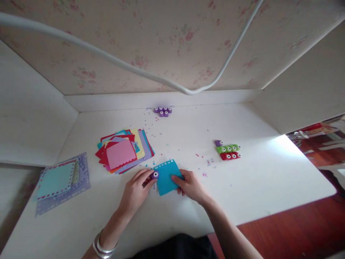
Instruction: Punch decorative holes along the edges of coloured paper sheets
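My left hand [138, 187] is closed around a small purple craft punch [154, 175], which sits at the left edge of a blue sheet of paper [166, 180]. A row of small punched holes runs along the sheet's top edge. My right hand [191, 184] pinches the paper's right side, thumb on top and fingers beneath. Left of my hands lies a fanned pile of coloured paper [122, 153], with a pink sheet on top.
Purple punches [162, 110] cluster by the back wall; green punches [228, 148], red punches [230, 155] and one purple punch stand at right. Pale sheets with punched borders [58, 180] lie far left. Paper bits dot the white table [188, 129]. A white cable [161, 80] hangs in front.
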A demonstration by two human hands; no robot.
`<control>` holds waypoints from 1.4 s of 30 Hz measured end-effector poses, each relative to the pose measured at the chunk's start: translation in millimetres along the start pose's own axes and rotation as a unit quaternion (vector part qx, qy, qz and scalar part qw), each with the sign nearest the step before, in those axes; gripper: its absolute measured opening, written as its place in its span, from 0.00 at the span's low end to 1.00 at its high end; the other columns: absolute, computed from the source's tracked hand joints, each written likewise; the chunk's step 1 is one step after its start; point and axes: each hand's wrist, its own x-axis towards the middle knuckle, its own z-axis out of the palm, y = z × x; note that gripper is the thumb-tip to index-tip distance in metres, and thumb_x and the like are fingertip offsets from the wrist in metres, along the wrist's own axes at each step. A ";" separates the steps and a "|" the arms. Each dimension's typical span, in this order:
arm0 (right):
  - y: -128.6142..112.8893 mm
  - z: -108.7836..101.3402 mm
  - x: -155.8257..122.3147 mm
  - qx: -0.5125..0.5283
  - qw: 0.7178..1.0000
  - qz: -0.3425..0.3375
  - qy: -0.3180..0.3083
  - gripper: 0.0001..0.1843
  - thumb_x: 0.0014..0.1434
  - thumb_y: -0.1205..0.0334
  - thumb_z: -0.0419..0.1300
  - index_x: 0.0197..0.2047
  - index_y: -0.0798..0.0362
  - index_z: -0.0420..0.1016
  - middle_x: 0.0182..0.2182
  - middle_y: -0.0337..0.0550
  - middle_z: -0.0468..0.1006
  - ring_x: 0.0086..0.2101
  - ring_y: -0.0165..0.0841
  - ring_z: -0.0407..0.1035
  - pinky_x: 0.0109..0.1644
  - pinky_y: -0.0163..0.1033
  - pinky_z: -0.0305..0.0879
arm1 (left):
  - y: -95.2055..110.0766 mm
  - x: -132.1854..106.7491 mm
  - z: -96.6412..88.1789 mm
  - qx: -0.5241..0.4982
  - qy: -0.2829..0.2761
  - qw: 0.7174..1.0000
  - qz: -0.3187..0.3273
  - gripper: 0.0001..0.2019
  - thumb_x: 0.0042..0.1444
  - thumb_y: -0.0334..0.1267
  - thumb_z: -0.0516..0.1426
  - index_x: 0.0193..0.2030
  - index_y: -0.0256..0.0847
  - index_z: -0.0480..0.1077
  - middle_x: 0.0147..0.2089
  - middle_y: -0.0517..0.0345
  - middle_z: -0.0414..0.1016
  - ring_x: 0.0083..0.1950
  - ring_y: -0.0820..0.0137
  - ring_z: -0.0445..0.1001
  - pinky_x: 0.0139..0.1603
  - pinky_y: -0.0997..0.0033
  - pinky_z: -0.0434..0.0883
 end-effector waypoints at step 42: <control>0.1 2.8 0.3 -0.043 0.999 -0.006 0.019 0.17 0.63 0.50 0.53 0.30 0.53 0.69 0.17 0.36 0.72 0.17 0.26 0.64 0.21 0.29 0.58 | 27.8 14.6 -7.7 -0.094 -0.039 0.988 -0.118 0.11 0.60 0.43 0.55 0.46 0.43 0.74 0.48 0.53 0.75 0.40 0.70 0.77 0.37 0.75 0.77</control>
